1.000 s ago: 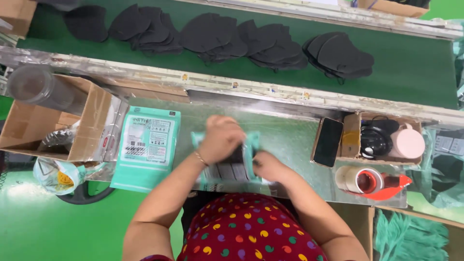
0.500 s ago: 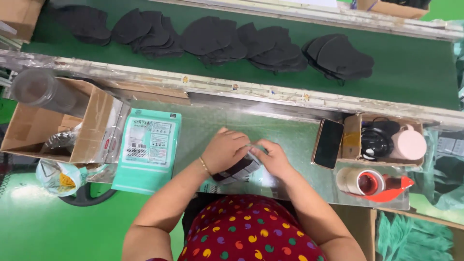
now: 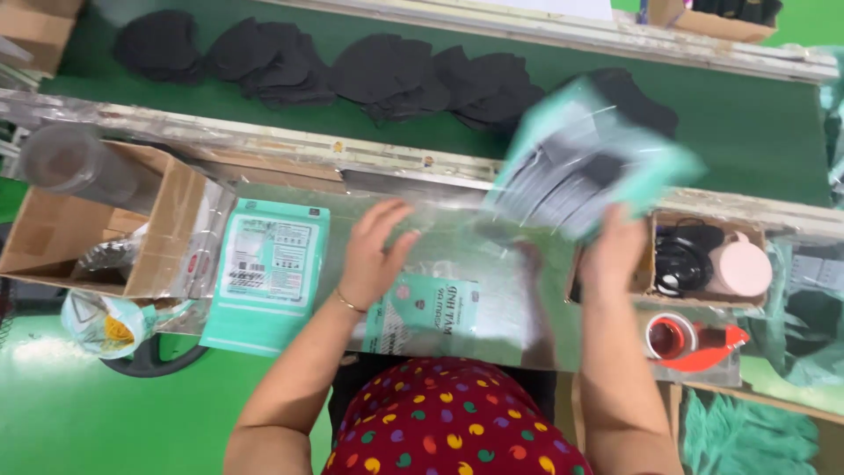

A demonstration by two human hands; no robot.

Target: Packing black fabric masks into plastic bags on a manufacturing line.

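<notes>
Two hands at a packing bench, one pack lifted.
Right hand (image 3: 615, 251) grips a blurred teal pack (image 3: 585, 158), raised over the bench's far right edge toward the belt (image 3: 747, 123). Left hand (image 3: 374, 255) lies open, fingers spread, on the clear sheet (image 3: 492, 299), well apart from the pack. A flat teal bag (image 3: 426, 312) lies just below that hand; stacked teal bags (image 3: 268, 264) sit to its left.

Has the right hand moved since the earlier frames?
Yes. The right hand was mid-table beside the left hand; now it is up and to the right, by the small box at the conveyor rail, lifting a blurred teal packet.
</notes>
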